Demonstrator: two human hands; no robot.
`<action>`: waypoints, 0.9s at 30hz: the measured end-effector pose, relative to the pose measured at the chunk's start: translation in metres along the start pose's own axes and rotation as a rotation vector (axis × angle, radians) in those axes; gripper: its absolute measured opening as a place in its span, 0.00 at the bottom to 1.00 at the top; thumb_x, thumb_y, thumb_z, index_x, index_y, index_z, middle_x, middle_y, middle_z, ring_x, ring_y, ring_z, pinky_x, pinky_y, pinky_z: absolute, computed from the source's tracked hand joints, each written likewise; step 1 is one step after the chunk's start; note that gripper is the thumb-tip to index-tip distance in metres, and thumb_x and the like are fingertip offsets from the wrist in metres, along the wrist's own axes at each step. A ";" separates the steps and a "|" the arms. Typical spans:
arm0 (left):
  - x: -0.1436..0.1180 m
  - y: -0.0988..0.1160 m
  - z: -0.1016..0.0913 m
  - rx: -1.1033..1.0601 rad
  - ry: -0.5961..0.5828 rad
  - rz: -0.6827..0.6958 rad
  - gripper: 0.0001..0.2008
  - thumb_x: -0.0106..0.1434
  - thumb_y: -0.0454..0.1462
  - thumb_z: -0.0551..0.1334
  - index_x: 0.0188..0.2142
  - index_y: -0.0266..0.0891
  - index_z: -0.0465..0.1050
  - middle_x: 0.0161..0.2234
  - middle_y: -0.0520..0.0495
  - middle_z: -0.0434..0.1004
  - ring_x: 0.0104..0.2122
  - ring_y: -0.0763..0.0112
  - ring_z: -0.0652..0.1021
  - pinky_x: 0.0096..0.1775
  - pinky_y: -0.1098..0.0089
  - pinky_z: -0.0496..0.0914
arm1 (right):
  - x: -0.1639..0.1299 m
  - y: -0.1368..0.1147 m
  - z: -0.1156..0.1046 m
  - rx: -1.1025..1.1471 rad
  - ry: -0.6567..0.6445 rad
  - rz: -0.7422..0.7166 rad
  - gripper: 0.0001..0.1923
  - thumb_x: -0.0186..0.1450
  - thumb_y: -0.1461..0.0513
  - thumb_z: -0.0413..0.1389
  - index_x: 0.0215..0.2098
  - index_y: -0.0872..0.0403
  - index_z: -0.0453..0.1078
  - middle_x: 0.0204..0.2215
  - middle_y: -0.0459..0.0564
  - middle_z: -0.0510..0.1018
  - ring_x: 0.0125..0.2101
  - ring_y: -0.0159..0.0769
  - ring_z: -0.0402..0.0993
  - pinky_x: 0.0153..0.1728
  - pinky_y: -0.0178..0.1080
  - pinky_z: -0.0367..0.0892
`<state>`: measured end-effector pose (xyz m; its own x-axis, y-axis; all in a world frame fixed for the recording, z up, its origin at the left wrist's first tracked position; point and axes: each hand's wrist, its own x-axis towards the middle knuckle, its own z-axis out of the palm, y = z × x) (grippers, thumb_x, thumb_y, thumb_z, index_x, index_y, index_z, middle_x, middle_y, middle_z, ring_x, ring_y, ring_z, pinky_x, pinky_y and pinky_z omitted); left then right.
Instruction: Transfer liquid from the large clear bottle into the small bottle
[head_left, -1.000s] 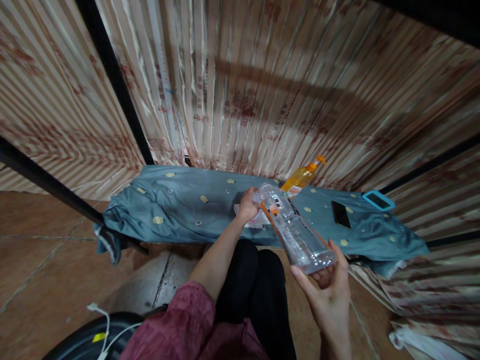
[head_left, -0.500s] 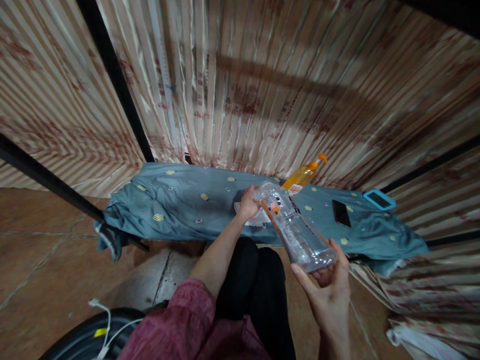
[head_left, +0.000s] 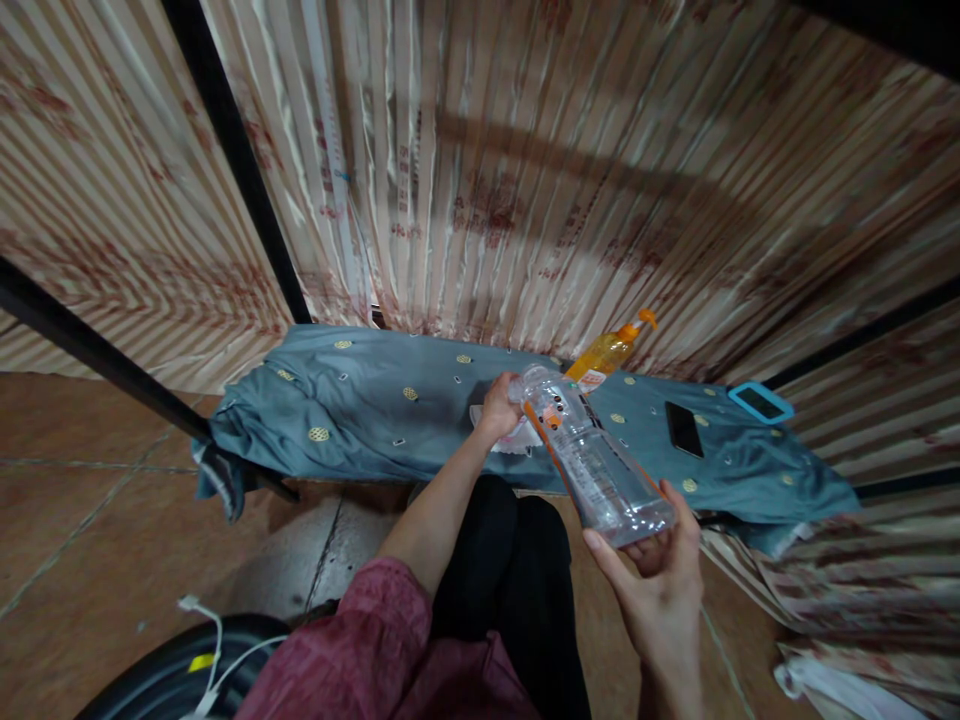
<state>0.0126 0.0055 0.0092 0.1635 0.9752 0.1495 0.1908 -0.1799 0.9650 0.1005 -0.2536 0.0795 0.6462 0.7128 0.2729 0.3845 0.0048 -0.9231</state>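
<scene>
Your right hand (head_left: 660, 585) cupped the base of the clear, nearly empty plastic bottle (head_left: 589, 460), tilted above the blue-draped counter (head_left: 375, 410); your left hand (head_left: 499, 405) had its fingers clenched at the neck. Judged light, thin-walled, slippery: grip base and neck.

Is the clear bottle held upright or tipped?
Tipped. The clear bottle slants, base in the right hand, neck away at the left hand.
</scene>
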 end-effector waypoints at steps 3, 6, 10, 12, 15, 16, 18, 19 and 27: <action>-0.001 0.002 0.000 -0.011 0.005 -0.016 0.19 0.53 0.34 0.73 0.45 0.39 0.75 0.48 0.44 0.82 0.47 0.60 0.80 0.52 0.64 0.72 | 0.000 0.000 0.000 0.001 -0.008 -0.009 0.58 0.50 0.49 0.74 0.72 0.54 0.55 0.61 0.67 0.71 0.48 0.51 0.79 0.48 0.52 0.77; -0.001 0.002 0.000 -0.004 0.000 -0.018 0.20 0.54 0.34 0.72 0.47 0.39 0.75 0.48 0.43 0.81 0.47 0.60 0.80 0.52 0.63 0.72 | 0.001 -0.001 -0.001 -0.002 -0.009 -0.015 0.58 0.50 0.49 0.74 0.72 0.54 0.55 0.61 0.67 0.71 0.48 0.50 0.79 0.47 0.51 0.77; -0.001 0.000 0.000 0.002 0.001 0.000 0.20 0.54 0.33 0.72 0.47 0.39 0.75 0.48 0.43 0.81 0.47 0.59 0.80 0.52 0.63 0.72 | 0.001 -0.001 -0.001 -0.018 -0.001 -0.013 0.58 0.50 0.49 0.74 0.72 0.53 0.55 0.60 0.67 0.71 0.48 0.51 0.79 0.48 0.52 0.77; -0.001 -0.001 0.001 -0.006 0.004 0.000 0.19 0.54 0.34 0.72 0.46 0.39 0.75 0.47 0.44 0.82 0.47 0.60 0.80 0.52 0.64 0.72 | 0.001 -0.001 -0.001 -0.016 0.001 -0.012 0.59 0.49 0.49 0.74 0.72 0.53 0.55 0.60 0.67 0.71 0.48 0.51 0.79 0.47 0.52 0.77; -0.001 -0.001 0.001 -0.011 0.004 0.002 0.19 0.54 0.34 0.72 0.46 0.39 0.75 0.47 0.44 0.81 0.46 0.60 0.80 0.51 0.64 0.72 | 0.001 -0.001 -0.001 0.002 -0.005 -0.003 0.59 0.49 0.49 0.74 0.72 0.53 0.55 0.60 0.67 0.71 0.48 0.52 0.79 0.46 0.52 0.77; -0.001 -0.001 0.001 -0.009 0.002 0.005 0.19 0.54 0.33 0.72 0.46 0.39 0.75 0.47 0.44 0.81 0.46 0.60 0.80 0.51 0.64 0.72 | 0.001 0.000 -0.001 0.005 -0.007 0.002 0.59 0.49 0.48 0.74 0.72 0.53 0.54 0.60 0.67 0.71 0.48 0.52 0.79 0.47 0.53 0.77; -0.001 0.000 0.000 -0.006 -0.002 0.009 0.19 0.54 0.33 0.72 0.46 0.39 0.75 0.47 0.44 0.81 0.47 0.60 0.79 0.51 0.64 0.72 | 0.001 0.000 -0.001 0.005 -0.011 0.009 0.60 0.48 0.48 0.74 0.72 0.53 0.54 0.60 0.67 0.72 0.48 0.52 0.79 0.47 0.53 0.77; -0.001 0.000 0.000 -0.005 -0.004 0.008 0.19 0.54 0.33 0.72 0.46 0.39 0.75 0.47 0.44 0.81 0.47 0.60 0.79 0.51 0.64 0.72 | 0.001 0.000 0.000 0.004 -0.013 0.011 0.60 0.48 0.48 0.74 0.72 0.53 0.54 0.60 0.67 0.72 0.48 0.52 0.79 0.47 0.53 0.77; -0.002 0.001 -0.001 0.001 0.004 0.008 0.17 0.57 0.35 0.71 0.46 0.39 0.75 0.47 0.42 0.81 0.46 0.59 0.80 0.52 0.62 0.72 | 0.002 0.001 -0.001 0.000 -0.013 0.008 0.60 0.48 0.49 0.74 0.72 0.53 0.54 0.59 0.67 0.72 0.47 0.51 0.80 0.48 0.52 0.77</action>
<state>0.0119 0.0033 0.0102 0.1613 0.9742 0.1576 0.1901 -0.1873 0.9637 0.1028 -0.2533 0.0797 0.6402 0.7221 0.2622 0.3797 -0.0007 -0.9251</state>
